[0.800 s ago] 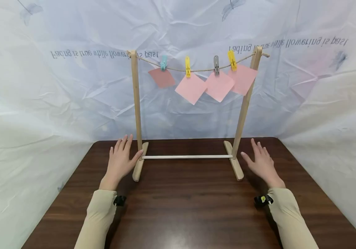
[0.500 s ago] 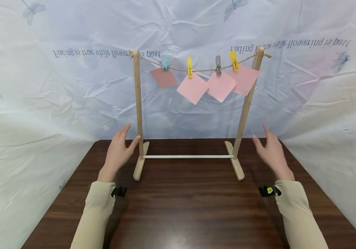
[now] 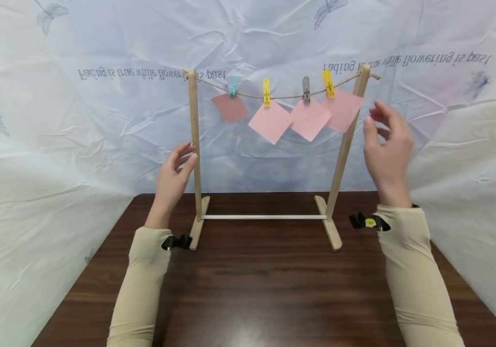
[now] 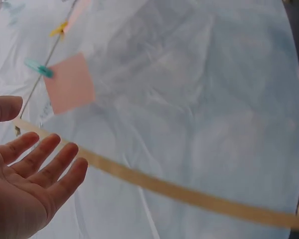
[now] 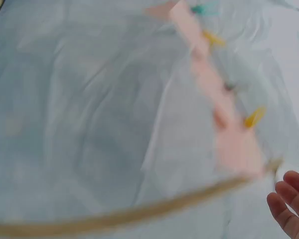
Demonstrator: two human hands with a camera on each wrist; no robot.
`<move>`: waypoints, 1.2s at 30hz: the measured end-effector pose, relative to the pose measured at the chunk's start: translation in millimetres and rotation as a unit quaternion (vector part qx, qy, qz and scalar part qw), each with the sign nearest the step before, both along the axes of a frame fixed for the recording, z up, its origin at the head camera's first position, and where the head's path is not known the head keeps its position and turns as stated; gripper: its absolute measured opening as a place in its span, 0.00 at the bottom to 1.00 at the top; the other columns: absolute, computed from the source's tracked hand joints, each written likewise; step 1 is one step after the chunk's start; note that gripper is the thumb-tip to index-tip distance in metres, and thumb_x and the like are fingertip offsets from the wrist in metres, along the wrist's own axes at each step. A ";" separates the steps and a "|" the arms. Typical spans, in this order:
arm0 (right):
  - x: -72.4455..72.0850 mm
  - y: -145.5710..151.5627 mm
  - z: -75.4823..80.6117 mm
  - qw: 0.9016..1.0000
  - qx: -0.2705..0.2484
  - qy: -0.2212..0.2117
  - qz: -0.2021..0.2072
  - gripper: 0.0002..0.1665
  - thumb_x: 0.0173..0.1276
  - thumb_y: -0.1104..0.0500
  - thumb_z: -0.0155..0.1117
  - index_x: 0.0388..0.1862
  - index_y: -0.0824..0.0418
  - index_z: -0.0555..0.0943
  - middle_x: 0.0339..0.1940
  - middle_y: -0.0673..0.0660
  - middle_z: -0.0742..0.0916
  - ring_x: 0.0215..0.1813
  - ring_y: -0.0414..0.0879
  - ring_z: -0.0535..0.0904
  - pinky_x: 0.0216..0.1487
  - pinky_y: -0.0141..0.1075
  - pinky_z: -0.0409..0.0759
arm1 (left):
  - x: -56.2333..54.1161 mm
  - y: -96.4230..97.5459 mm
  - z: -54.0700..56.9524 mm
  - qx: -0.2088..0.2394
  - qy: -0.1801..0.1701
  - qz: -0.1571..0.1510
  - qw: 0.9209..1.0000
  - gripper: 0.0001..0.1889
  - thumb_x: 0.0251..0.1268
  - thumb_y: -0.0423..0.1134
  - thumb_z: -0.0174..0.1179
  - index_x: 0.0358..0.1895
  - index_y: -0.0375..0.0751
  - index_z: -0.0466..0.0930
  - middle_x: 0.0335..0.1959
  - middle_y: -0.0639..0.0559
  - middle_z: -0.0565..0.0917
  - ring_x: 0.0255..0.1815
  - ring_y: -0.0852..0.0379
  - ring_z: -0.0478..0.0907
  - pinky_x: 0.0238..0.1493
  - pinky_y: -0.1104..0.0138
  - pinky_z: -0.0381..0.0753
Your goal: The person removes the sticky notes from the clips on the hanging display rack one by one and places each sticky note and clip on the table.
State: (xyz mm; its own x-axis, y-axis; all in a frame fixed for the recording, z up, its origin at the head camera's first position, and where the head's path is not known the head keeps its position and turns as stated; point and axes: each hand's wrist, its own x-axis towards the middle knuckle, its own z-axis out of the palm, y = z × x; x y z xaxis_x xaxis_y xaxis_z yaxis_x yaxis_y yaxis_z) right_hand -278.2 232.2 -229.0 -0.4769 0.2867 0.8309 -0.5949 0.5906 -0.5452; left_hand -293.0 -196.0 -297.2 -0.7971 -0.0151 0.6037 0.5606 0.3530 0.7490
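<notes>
A wooden stand holds a sagging twine (image 3: 287, 98) between its left post (image 3: 194, 115) and right post (image 3: 346, 144). Several pink paper squares (image 3: 270, 124) hang there from a teal clothespin (image 3: 232, 87), two yellow ones (image 3: 267, 91) and a grey one (image 3: 306, 89). My left hand (image 3: 173, 180) is raised beside the left post, fingertips overlapping its edge in the head view. The left wrist view shows that hand (image 4: 32, 181) with palm bare and fingers loosely bent. Raised higher, my right hand (image 3: 388, 154) is right of the right post, fingers relaxed around nothing.
A white rod (image 3: 265, 217) joins the stand's two wooden feet (image 3: 328, 231) low over the dark wooden table (image 3: 256, 284). Close behind hangs a wrinkled pale sheet (image 3: 248, 168) with printed lettering, and it also closes in both sides.
Both hands have risen from beside the base of the stand, the right one further, up near the top of its post. The fingers have bent more. The hanging papers stay in place.
</notes>
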 end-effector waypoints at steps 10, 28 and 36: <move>-7.9 -85.6 60.2 0.991 0.052 0.013 0.122 0.22 0.73 0.64 0.61 0.65 0.63 0.79 0.55 0.59 0.84 0.55 0.45 0.81 0.54 0.30 0.79 | -21.4 32.4 18.9 0.082 -0.039 -0.086 0.992 0.24 0.79 0.41 0.54 0.73 0.39 0.67 0.67 0.42 0.74 0.68 0.45 0.72 0.66 0.58 0.74; -36.1 -160.1 90.0 0.962 0.124 -0.102 0.221 0.27 0.75 0.60 0.59 0.72 0.59 0.73 0.67 0.53 0.79 0.64 0.39 0.76 0.59 0.27 0.76 | -67.7 66.5 43.8 0.211 -0.145 -0.126 0.958 0.31 0.77 0.42 0.56 0.78 0.42 0.58 0.73 0.42 0.68 0.69 0.44 0.71 0.65 0.55 0.75; -42.6 -180.6 89.9 0.947 0.179 -0.135 0.230 0.30 0.77 0.59 0.58 0.75 0.60 0.68 0.74 0.53 0.73 0.71 0.44 0.71 0.63 0.30 0.75 | -88.3 75.6 55.1 0.252 -0.169 -0.118 0.946 0.31 0.76 0.44 0.58 0.77 0.49 0.59 0.72 0.46 0.67 0.67 0.47 0.72 0.63 0.58 0.77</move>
State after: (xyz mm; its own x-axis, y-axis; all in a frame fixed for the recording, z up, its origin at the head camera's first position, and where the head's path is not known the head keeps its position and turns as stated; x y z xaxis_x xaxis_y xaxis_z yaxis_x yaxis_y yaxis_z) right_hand -320.8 51.6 -139.0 -0.6921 -0.2799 0.6654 -0.7014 0.4785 -0.5283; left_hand -381.3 -120.4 -242.1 -0.9604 -0.0300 0.2771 0.2773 -0.2009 0.9395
